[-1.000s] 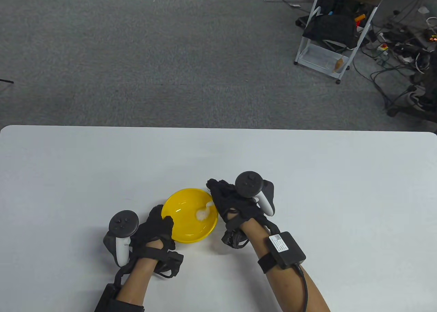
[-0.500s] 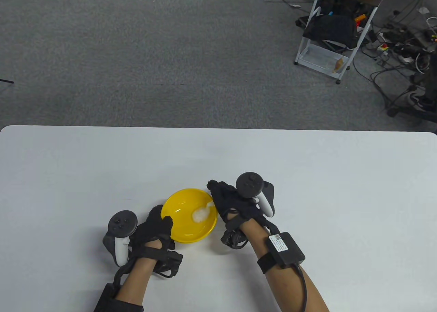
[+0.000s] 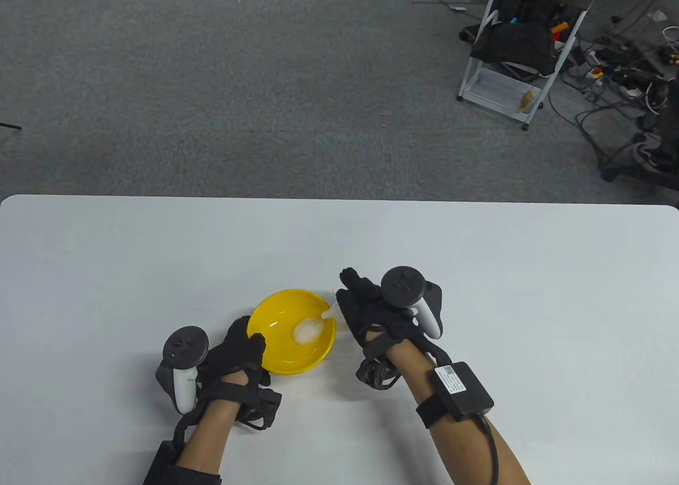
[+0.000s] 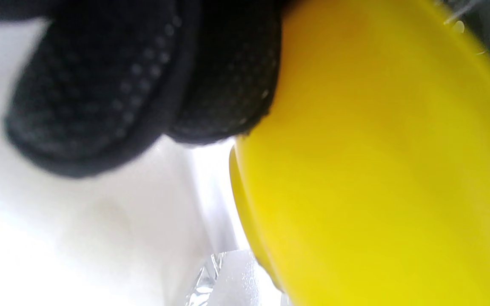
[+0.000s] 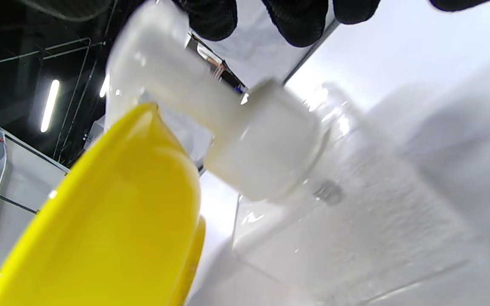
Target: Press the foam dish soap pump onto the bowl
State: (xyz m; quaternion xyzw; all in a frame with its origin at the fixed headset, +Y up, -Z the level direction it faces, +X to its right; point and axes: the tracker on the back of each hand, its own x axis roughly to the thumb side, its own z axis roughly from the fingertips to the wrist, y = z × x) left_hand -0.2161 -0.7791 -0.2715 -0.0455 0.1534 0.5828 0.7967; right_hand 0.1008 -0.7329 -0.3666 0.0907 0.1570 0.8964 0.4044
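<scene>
The left hand [image 3: 236, 355] grips the near-left rim of the yellow bowl [image 3: 276, 355], thumb hooked over the rim on the inside and the other fingers [image 4: 223, 85] pressed against the outer wall, as the left wrist view shows. The bowl sits on the white table [image 3: 477, 273] near the middle of its near edge, with a blob of white foam [image 3: 306, 332] in its far-right part.

The right hand [image 3: 374, 315] lies over the foam soap bottle [image 5: 355, 204], which stands just beside the bowl's right side. From the table view the hand covers the pump head; only the white spout [image 3: 329, 311] shows, reaching over the bowl's rim toward the foam. In the right wrist view the white pump [image 5: 245, 136] rises from the clear bottle, and the gloved fingertips [image 5: 300, 21] hang at the top edge, apart from the pump. Whether the palm presses on the pump head cannot be told.
</scene>
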